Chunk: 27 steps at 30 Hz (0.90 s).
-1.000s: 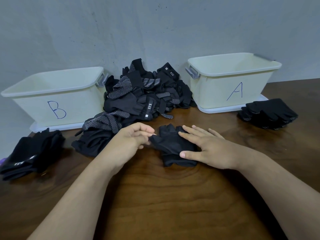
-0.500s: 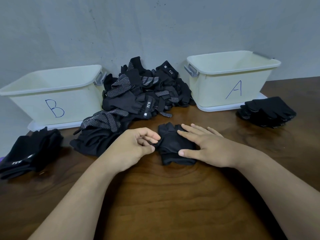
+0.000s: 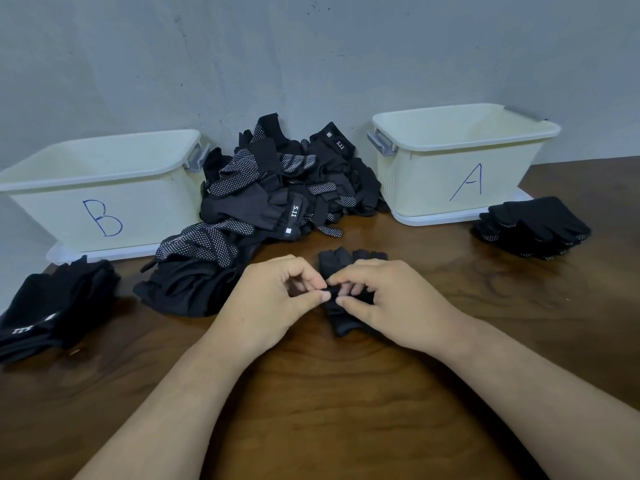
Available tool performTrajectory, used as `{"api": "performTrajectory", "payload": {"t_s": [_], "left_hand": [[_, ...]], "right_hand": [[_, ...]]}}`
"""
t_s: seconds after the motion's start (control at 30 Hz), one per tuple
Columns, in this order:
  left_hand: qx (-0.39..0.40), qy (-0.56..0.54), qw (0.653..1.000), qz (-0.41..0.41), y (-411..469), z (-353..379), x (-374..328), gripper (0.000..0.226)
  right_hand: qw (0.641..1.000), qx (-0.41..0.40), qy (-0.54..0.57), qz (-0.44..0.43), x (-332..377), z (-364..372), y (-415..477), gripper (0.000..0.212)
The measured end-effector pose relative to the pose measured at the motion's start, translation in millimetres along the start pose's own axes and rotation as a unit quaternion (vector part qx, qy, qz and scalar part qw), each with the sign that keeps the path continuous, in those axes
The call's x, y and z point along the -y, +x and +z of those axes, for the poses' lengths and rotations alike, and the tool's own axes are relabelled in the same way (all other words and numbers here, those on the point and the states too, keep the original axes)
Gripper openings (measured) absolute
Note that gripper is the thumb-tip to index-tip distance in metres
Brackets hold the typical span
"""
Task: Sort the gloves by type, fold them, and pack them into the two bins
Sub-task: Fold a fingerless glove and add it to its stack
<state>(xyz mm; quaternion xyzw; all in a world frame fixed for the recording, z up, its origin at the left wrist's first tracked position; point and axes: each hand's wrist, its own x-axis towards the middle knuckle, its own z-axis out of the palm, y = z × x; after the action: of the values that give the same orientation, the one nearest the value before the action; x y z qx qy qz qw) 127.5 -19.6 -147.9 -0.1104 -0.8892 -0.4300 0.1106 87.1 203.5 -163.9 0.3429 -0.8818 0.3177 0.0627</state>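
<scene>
Pinching a small black glove (image 3: 337,259) between the curled fingertips of the left hand (image 3: 273,299) and the right hand (image 3: 388,299), a person works a fold on the wooden desk (image 3: 329,410), just in front of the unsorted heap (image 3: 277,195) of black gloves. The glove lies on the desk partly under the right hand, its short finger ends poking out toward the heap. Left of the heap and nearer the camera, a stack of plain black gloves (image 3: 52,306) rests on the desk; well to the right of the heap sits a second stack (image 3: 533,226), some of its gloves showing white dots. Flanking the heap against the wall stand two cream bins, bin B (image 3: 52,216) to its left and bin A (image 3: 426,181) to its right, and no glove shows inside either as far as the view reaches. Sorting and folding look partly done, judging by the two stacks; the large heap is left to sort, and packing appears not to have begun.
</scene>
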Motion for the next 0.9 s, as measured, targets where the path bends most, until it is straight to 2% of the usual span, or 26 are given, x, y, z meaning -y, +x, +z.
{"api": "performTrajectory", "payload": {"t_s": [0.13, 0.27, 0.4, 0.47, 0.57, 0.77, 0.9], "left_hand": [[-0.014, -0.006, 1.000, -0.007, 0.4, -2.5, -0.1, 0.018], [-0.014, -0.022, 1.000, -0.017, 0.9, -3.7, -0.9, 0.020], [0.038, -0.046, 0.998, -0.032, -2.8, -5.9, -4.9, 0.018], [0.055, -0.058, 0.996, -0.035, -3.7, -7.4, -7.2, 0.015], [0.064, -0.079, 0.994, -0.049, -4.3, -8.2, -13.1, 0.005], [0.046, -0.034, 0.997, -0.050, -5.3, -3.3, -17.6, 0.006], [0.070, 0.004, 0.995, -0.066, -3.7, -4.3, -14.2, 0.008]], "right_hand": [[0.997, -0.073, 0.009, 0.013, -2.9, 0.9, 1.9, 0.007], [0.989, -0.146, -0.002, -0.006, -2.2, 1.9, 1.0, 0.011], [0.983, -0.181, -0.025, -0.027, -0.8, 2.5, -0.8, 0.010], [0.982, -0.186, -0.023, -0.028, -0.7, 1.4, -0.8, 0.007], [0.984, -0.174, -0.019, -0.021, 0.5, 1.0, -0.6, 0.015], [0.986, -0.152, -0.054, -0.048, 2.4, 1.7, -0.6, 0.004], [0.989, -0.136, -0.044, -0.042, 1.1, 2.4, -0.2, 0.007]]}}
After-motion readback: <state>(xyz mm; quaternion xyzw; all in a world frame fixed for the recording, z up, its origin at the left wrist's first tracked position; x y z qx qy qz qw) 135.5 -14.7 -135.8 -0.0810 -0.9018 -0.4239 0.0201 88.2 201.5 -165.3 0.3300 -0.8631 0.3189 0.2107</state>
